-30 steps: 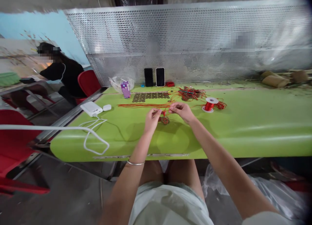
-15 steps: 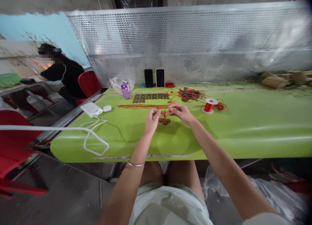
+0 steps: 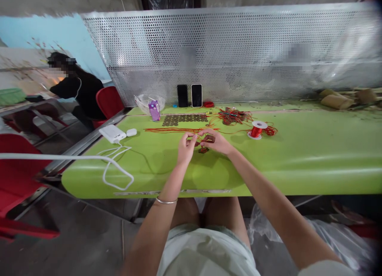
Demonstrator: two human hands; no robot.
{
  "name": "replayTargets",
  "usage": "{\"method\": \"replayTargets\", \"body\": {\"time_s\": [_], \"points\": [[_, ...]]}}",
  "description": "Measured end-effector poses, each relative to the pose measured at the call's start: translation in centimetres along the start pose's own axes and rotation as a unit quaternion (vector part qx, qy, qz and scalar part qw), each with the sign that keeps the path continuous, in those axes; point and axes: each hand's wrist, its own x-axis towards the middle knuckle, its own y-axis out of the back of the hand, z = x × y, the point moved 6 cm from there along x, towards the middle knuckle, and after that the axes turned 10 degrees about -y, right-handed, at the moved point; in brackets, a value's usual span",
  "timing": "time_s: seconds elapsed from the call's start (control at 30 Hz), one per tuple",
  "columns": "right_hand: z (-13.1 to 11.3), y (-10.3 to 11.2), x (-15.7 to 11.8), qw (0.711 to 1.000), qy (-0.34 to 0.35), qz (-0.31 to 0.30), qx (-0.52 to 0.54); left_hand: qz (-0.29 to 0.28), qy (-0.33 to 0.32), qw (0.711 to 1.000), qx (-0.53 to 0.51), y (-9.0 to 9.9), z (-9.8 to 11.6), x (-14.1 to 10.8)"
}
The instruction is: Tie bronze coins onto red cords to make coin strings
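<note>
My left hand [image 3: 187,147] is closed in a pinch on thin red cord, in the middle of the green table [image 3: 304,148]. Close on its right, my right hand [image 3: 215,141] pinches the same red cord, fingers curled. Below the fingertips hangs a small cluster of brown coins [image 3: 203,150] tied with the cord. Just behind both hands lies a bundle of long red cords [image 3: 170,130]. Farther back are rows of brown coins [image 3: 185,119] laid flat. The exact knot between my fingers is too small to make out.
To the right stands a spool of red cord [image 3: 257,130]; a heap of corded coins [image 3: 234,116] lies behind it. Two phones [image 3: 196,95] lean on the perforated metal panel [image 3: 238,57]. At left are a purple box [image 3: 154,110], a white power bank [image 3: 112,134] and a seated person [image 3: 79,89].
My right hand has moved left and closer to my left hand, its fingers now more curled over the cord. My left hand has stayed in place.
</note>
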Motion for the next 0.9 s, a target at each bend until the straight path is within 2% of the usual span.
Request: {"method": "replayTargets", "body": {"time_s": [0.2,0.7,0.9], "points": [[-0.34,-0.18,-0.27,1.000,0.012,-0.008,-0.010,0.044,-0.014,0.999,-0.025,0.51,0.29,0.14],[0.14,0.34,-0.25,0.999,0.018,0.029,0.001,0.077,-0.001,0.996,-0.044,1.07,0.35,0.01],[0.13,0.64,-0.31,0.999,0.017,0.036,-0.007,0.047,0.033,0.998,-0.025,0.62,0.11,0.00]]}}
